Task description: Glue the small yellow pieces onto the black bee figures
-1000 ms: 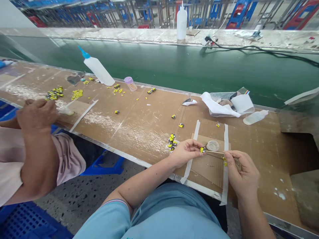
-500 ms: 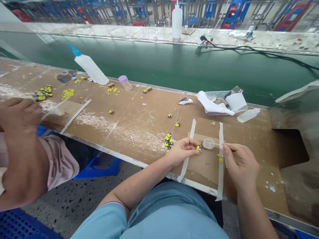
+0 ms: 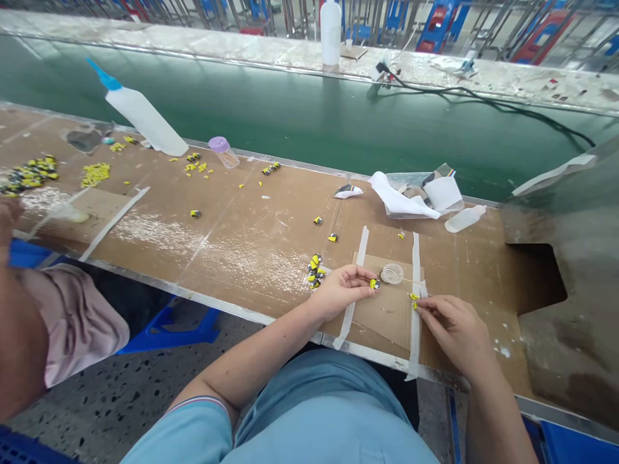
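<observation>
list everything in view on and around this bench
bench: 1, brown, across the view
glue bottle: 1, white with blue tip, lying at far edge
jar: 1, purple lid, right of glue bottle
upright bottle: 1, white, on far ledge
small bottle: 1, translucent, lying right
paper: crumpled, white, right
cardboard mat: 1, brown, under hands
tape strips: 2, white, on mat
dish: 1, clear, on mat
pieces: many, yellow and black, scattered and piled
belt: 1, green, beyond bench
stools: several, blue and red, background
co-worker's arm: 1, far left
left hand: pinching a piece
right hand: at yellow pieces, right of mat
</observation>
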The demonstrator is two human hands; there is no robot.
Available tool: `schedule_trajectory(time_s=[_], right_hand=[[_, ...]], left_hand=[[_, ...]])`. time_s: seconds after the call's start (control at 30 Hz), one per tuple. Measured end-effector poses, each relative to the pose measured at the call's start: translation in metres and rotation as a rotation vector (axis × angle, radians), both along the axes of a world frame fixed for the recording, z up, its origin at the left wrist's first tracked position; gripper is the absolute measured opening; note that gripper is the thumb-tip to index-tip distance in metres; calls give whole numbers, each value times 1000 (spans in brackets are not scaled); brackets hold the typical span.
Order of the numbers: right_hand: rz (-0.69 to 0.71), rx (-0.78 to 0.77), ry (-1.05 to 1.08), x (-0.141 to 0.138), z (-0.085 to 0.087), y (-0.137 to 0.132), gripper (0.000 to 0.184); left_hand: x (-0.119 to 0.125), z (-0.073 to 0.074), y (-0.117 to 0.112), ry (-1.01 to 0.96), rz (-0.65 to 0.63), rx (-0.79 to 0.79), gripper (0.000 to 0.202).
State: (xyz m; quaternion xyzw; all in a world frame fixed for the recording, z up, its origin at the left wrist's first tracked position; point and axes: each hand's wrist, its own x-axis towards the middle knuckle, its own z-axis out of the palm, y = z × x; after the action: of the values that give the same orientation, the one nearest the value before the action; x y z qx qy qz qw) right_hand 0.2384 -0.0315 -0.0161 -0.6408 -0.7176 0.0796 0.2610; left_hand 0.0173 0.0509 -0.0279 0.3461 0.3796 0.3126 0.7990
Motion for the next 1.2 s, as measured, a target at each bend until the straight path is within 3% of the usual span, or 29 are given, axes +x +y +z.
schedule_trajectory(time_s=[0.3,0.53,0.77,0.87,1.0,1.2], right_hand=[[205,-17,-75,-3,3,9,28],[193,9,-124,-15,2,10,24],[217,83,66,-21,-3,6,16],[210,43,145,-19,-2,4,16],[170,10,270,-16,-2,1,17],[-105,-53,429,-13,-10,-3,19]], left_hand=[[0,2,-1,-16,-2,0,47],[0,3,-1,0,-11,6,47],[1,0,-1,-3,-10,-1,49],[0,0,-1,1,-18,11,47],[-1,1,-1,-2,-13,10,46],[0,2,0,-19,-23,7,46]])
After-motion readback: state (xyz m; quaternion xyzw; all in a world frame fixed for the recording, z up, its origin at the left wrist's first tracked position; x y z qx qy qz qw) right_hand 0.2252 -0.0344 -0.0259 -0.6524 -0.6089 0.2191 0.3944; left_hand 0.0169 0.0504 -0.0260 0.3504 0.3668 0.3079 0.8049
